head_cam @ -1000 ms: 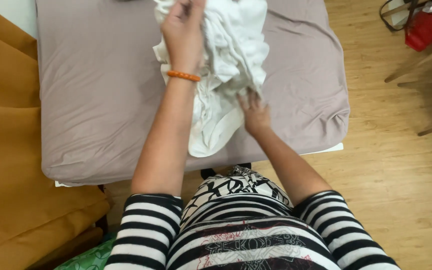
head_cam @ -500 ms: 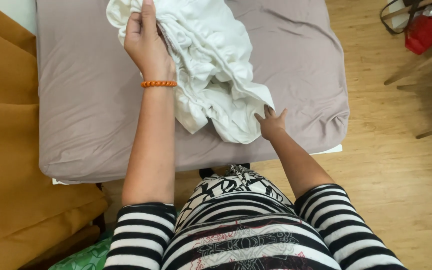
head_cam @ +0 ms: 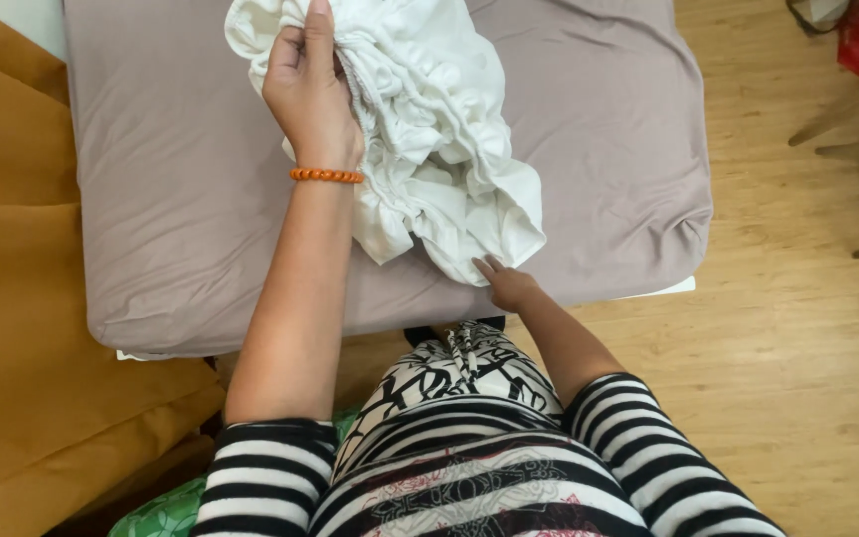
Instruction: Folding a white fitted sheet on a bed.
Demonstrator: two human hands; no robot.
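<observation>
both hands (head_cam: 312, 94) hold the white sheet (head_cam: 429, 139) as before (right hand (head_cam: 507, 286) lower).

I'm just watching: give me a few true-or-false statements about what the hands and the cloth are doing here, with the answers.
1. The left hand grips the bunched white fabric. True.
2. The right hand holds the cloth high in the air. False: it is low at the near edge, fingertips by the lower corner of the cloth.
3. An orange bead bracelet sits on the left wrist. True.
4. The cloth lies over a green padded surface. False: the taupe padded surface is under it.
5. The floor is wooden planks. True.
</observation>
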